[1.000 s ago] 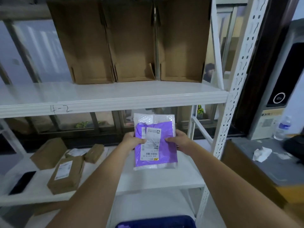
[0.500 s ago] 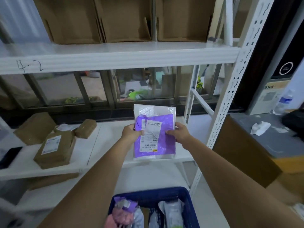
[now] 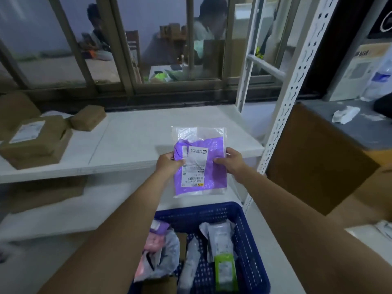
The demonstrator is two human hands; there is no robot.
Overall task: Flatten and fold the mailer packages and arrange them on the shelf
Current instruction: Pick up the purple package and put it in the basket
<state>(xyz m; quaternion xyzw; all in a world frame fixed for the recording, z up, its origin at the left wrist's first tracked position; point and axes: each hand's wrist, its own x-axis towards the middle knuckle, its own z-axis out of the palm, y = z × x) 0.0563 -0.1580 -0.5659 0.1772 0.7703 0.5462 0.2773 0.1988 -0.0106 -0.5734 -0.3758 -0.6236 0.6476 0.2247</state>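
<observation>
A purple mailer package [image 3: 210,179] in a clear outer bag, with a white shipping label, hangs flat in front of me above the front edge of the white shelf [image 3: 135,141]. My left hand [image 3: 168,163] pinches its left edge and my right hand [image 3: 232,160] grips its right edge. Below my arms stands a blue plastic basket [image 3: 246,225] holding several more mailer packages, among them a pink one [image 3: 157,242] and a green-labelled one [image 3: 224,270].
Brown cardboard parcels [image 3: 36,141] lie on the shelf's left part, and another sits on the lower shelf [image 3: 48,192]. A white perforated upright [image 3: 284,115] bounds the shelf on the right; a cardboard-sided counter [image 3: 318,158] stands beyond. Behind the shelf, people sit past windows.
The view has tilted down: the upper shelf with its boxes has left the frame and the blue basket has come into sight. Both hands still hold the purple mailer, now lower over the shelf.
</observation>
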